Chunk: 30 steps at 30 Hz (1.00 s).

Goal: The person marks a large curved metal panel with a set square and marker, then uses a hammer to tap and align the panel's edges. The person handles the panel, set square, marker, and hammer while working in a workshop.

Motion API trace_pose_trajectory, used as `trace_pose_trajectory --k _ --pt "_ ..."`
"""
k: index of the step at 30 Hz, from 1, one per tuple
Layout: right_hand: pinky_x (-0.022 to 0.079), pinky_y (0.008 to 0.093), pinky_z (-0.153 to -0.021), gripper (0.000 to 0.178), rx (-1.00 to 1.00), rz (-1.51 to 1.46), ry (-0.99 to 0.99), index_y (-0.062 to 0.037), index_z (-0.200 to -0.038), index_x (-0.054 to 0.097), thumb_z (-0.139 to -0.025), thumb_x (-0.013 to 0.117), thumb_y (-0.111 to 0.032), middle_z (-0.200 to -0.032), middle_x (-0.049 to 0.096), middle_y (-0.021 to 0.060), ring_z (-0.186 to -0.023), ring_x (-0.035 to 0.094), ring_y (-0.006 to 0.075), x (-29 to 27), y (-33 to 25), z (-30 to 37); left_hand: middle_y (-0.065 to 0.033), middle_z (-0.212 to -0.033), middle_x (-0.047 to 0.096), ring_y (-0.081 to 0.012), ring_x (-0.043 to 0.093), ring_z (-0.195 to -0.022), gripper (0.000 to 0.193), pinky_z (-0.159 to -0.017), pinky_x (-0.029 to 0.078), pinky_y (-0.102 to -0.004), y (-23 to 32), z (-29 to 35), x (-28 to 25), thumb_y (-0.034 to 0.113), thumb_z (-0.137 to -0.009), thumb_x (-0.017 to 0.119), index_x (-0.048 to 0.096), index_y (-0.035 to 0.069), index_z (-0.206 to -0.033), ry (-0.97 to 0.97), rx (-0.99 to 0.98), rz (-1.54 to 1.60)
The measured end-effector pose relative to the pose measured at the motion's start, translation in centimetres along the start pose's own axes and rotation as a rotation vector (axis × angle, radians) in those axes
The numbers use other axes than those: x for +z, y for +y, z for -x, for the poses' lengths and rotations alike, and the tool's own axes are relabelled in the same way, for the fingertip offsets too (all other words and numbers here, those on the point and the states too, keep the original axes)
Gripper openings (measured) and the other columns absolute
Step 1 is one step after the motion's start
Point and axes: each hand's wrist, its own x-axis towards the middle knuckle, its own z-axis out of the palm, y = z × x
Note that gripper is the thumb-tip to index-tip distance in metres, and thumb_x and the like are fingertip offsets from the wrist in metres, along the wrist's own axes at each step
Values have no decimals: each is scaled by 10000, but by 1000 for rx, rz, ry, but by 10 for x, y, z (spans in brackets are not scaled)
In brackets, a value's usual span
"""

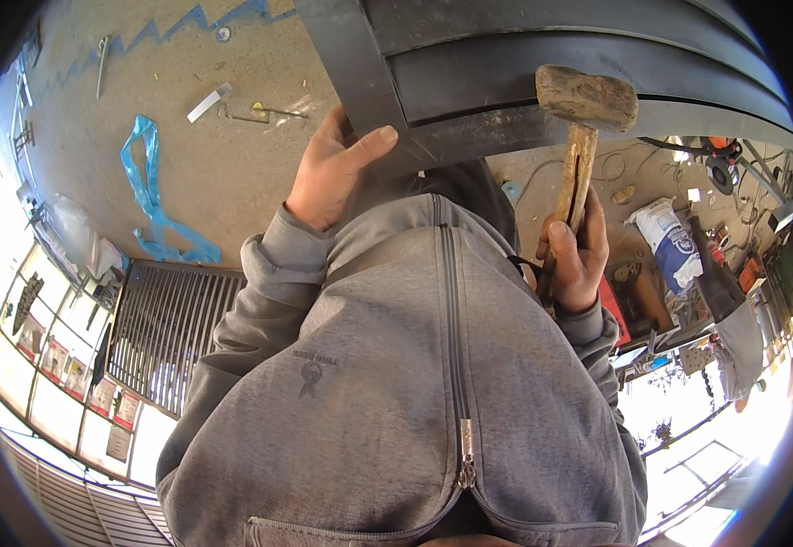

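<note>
My right hand [576, 259] is wrapped round the wooden handle of a mallet [588, 97], whose worn, brownish head points away from me. The mallet head is seen over the near edge of a dark grey slatted metal panel [478, 132]. At the panel's near left corner rests my left hand [334, 170], its thumb on the top face and its fingers going round the outer edge, partly hidden beneath. Overlapping dark slats fill the panel's frame.
On the concrete floor to the left lie a blue plastic strip [148, 187], a small metal piece [209, 102] and a thin rod [103, 67]. A slatted grille [176, 324] stands behind at left. At right are a white-and-blue bag [668, 244], cables and cluttered tools.
</note>
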Motion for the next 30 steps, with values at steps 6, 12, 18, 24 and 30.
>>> trace_pose_trajectory --k 6,12,18,24,30 --pt "423 217 -631 671 -19 14 7 74 -1547 420 -1001 695 -202 -939 632 22 -711 528 65 -2 2 -1 -202 -1367 621 -279 557 -1310 715 -1185 357 -375 1 -3 4 283 -938 814 487 -115 -1435 5 6 -12" --pt "422 216 -645 655 -25 24 10 81 -1535 433 -1002 691 -201 -963 633 26 -735 530 67 -3 6 -1 -221 -1380 609 -294 546 -1328 714 -1196 343 -379 1 -2 2 282 -947 804 478 -121 -1438 0 0 -20" --pt "434 220 -673 664 -26 38 -4 84 -1527 441 -998 695 -228 -1003 637 38 -771 541 73 -4 9 0 -220 -1387 603 -288 545 -1328 692 -1194 347 -373 0 -2 2 254 -959 793 472 -123 -1442 -9 5 8" --pt "456 233 -708 665 -32 83 11 91 -1515 454 -997 701 -245 -1032 642 49 -798 555 89 -9 10 -2 -212 -1387 605 -277 550 -1321 679 -1188 355 -368 -1 -4 5 229 -964 789 467 -126 -1445 -9 0 23" --pt "460 234 -714 660 -32 75 1 93 -1514 453 -1000 699 -240 -1044 647 56 -807 559 90 -8 10 -1 -195 -1357 625 -245 609 -1241 677 -1099 473 -359 -1 -5 3 206 -940 806 475 -119 -1434 -11 15 28"
